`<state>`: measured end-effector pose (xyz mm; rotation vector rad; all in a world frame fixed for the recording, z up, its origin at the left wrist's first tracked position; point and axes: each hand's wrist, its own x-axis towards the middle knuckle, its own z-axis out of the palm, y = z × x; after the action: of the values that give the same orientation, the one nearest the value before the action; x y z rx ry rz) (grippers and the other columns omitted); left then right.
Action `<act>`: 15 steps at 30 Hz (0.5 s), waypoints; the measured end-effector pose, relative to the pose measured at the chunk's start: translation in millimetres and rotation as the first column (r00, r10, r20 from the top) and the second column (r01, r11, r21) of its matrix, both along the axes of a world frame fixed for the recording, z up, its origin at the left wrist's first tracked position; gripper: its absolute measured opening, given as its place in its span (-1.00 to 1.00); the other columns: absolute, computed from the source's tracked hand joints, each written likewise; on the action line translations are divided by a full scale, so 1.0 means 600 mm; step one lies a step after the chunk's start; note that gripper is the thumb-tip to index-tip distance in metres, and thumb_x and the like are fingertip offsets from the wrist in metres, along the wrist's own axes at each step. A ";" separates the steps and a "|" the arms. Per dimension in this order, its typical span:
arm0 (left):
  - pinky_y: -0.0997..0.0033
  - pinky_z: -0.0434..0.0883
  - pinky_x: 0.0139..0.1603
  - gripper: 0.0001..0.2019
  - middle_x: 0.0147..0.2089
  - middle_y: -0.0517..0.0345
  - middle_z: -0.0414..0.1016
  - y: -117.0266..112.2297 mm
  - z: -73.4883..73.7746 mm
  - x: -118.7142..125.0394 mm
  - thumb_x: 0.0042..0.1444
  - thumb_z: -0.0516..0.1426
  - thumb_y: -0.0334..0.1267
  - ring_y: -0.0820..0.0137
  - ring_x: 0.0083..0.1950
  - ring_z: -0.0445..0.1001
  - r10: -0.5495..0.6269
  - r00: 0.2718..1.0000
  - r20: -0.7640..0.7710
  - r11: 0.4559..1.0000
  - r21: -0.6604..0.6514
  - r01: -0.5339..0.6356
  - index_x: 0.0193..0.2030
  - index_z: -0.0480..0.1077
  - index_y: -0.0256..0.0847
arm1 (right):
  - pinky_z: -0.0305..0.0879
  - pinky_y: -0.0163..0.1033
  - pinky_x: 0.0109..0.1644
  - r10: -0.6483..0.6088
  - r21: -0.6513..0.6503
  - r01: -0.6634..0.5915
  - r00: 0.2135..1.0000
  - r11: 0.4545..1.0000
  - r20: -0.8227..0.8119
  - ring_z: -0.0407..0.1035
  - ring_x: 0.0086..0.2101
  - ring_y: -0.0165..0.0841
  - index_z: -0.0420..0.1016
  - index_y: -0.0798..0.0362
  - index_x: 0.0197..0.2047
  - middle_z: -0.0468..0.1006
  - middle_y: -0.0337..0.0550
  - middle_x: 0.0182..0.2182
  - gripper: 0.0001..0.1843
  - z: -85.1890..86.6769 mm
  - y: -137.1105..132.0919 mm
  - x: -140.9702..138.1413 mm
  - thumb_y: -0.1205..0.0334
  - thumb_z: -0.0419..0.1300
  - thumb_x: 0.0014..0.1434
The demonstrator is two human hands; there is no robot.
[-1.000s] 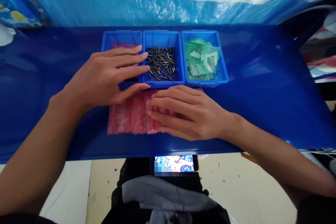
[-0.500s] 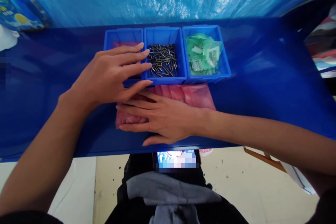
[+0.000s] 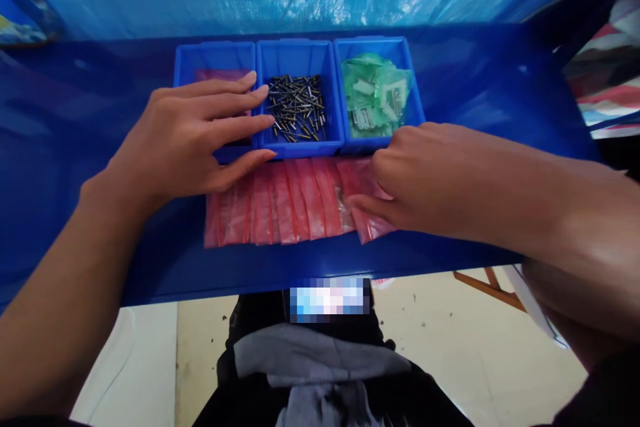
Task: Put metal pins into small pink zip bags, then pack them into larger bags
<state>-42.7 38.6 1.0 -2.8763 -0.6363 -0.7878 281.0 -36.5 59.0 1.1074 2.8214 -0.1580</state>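
Note:
Overlapping pink zip bags (image 3: pixel 287 203) lie in a row on the blue table, several of them side by side, with their red seal strips towards me. My left hand (image 3: pixel 195 127) is open, fingers spread over the left blue bin (image 3: pixel 216 53) and its right wall, thumb just above the row. At the row's right end my right hand (image 3: pixel 415 177) has its fingers curled down on the last pink bag (image 3: pixel 369 228), which sits slightly askew; the fingertips are hidden. Close to my left fingertips is the middle bin (image 3: pixel 293 147), holding dark and brass-coloured pins (image 3: pixel 300 110).
The right bin (image 3: pixel 373 47) contains green plastic bags (image 3: pixel 375 93) with pale parts inside. Behind the bins rises a blue and white plastic sheet (image 3: pixel 300 3). A phone (image 3: pixel 327 297) with a lit screen rests on my lap below the table edge.
My right hand has moved right from lying flat across the pink bags to their right end, and its fingers have curled. The row is uncovered. My left hand keeps its place over the bins.

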 end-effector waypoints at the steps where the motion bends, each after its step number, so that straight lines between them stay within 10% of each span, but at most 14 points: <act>1: -0.09 0.69 0.43 -0.57 0.43 0.24 0.54 0.000 -0.002 0.001 0.38 0.35 -0.05 0.10 0.43 0.60 -0.015 1.000 0.008 1.000 0.013 0.015 0.34 0.54 0.02 | -0.18 -0.10 -0.39 -0.032 -0.101 0.037 0.998 0.994 0.048 -0.06 -0.61 -0.42 0.32 0.01 -0.62 0.27 -0.24 -0.67 -0.42 -0.005 0.006 0.004 0.12 0.17 0.48; 9: -0.37 0.64 0.42 -0.53 0.37 0.17 0.60 0.019 -0.005 -0.005 0.28 0.43 0.10 -0.06 0.42 0.59 -0.004 0.999 0.041 0.986 -0.167 0.011 0.23 0.62 -0.01 | 0.05 -0.22 -0.48 -0.127 -0.543 0.175 0.984 0.821 0.124 0.24 -0.63 -0.50 0.57 0.06 -0.49 0.52 -0.22 -0.59 -0.52 -0.002 0.039 0.005 0.17 0.15 0.48; 12: -0.33 0.70 0.31 -0.48 0.36 0.11 0.61 0.023 -0.001 0.003 0.22 0.46 0.12 -0.09 0.37 0.63 -0.038 0.999 0.026 0.998 -0.043 0.039 0.23 0.61 -0.02 | 0.03 -0.32 -0.62 -0.185 -0.665 0.112 0.982 0.739 -0.039 0.24 -0.68 -0.54 0.70 0.01 -0.37 0.51 -0.31 -0.61 -0.55 0.030 0.042 0.023 0.15 0.13 0.52; 15: -0.01 0.79 0.01 -0.53 0.07 0.17 0.75 -0.001 0.004 0.029 0.23 0.46 0.06 0.06 0.05 0.77 -0.172 0.953 0.249 0.975 0.180 0.129 0.21 0.63 -0.01 | 0.10 -0.33 -0.64 -0.208 -0.615 -0.050 0.916 0.787 -0.342 0.28 -0.66 -0.54 0.71 -0.03 -0.37 0.48 -0.35 -0.60 -0.58 0.054 0.038 0.018 0.13 0.18 0.52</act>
<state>-25.4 37.9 3.2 -2.7188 -0.3551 -1.1994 292.0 -14.0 91.5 1.1102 2.6609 -1.3483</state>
